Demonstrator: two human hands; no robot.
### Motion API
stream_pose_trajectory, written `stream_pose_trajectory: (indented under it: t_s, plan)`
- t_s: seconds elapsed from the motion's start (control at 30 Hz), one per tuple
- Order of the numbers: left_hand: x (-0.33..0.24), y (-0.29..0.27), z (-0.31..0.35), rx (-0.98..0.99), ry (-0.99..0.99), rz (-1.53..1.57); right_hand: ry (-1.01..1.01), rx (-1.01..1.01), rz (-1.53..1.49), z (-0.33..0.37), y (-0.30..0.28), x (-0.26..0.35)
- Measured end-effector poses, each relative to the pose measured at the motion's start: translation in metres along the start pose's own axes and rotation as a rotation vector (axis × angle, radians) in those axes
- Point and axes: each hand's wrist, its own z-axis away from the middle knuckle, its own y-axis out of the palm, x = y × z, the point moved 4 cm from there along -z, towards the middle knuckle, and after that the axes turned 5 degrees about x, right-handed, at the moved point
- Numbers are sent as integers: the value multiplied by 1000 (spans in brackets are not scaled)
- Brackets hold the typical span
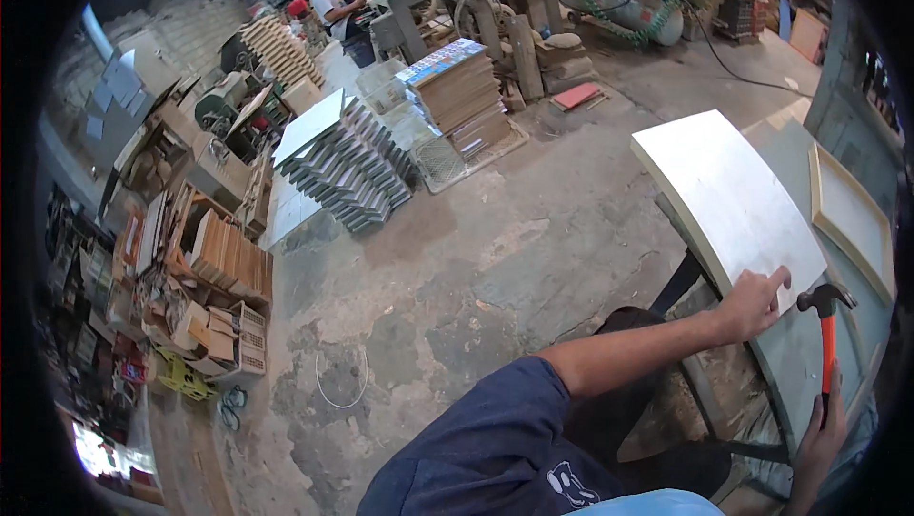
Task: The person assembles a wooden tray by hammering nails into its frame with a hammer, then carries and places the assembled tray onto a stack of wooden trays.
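A white rectangular panel [728, 197] with a pale wooden edge lies on the grey-green worktable [795, 364] at the right. My left hand [754, 305] rests on the panel's near end, its fingers bent together near the corner. Whatever they may pinch is too small to make out. My right hand [824, 430] grips a claw hammer [827, 330] by its orange and black handle. The dark hammer head is up, just right of the panel's near corner and close to my left fingers.
A shallow wooden frame [852, 216] lies at the table's far right. Across the concrete floor stand a stack of panels [347, 173] and a pile of boards [457, 102]. Behind them are a person [338, 11] at a bench and a compressor [633, 11]. Wood pieces [228, 254] fill the left side.
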Motion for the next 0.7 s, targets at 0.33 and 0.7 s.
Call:
stream_pose_trajectory:
  t_s: [0.33, 0.7]
  plan:
    - [-4, -5, 3, 10, 19, -33, 68, 72, -7, 7, -13, 26]
    - [3, -2, -1, 62, 97, -25, 77, 36, 121, 9, -17, 16]
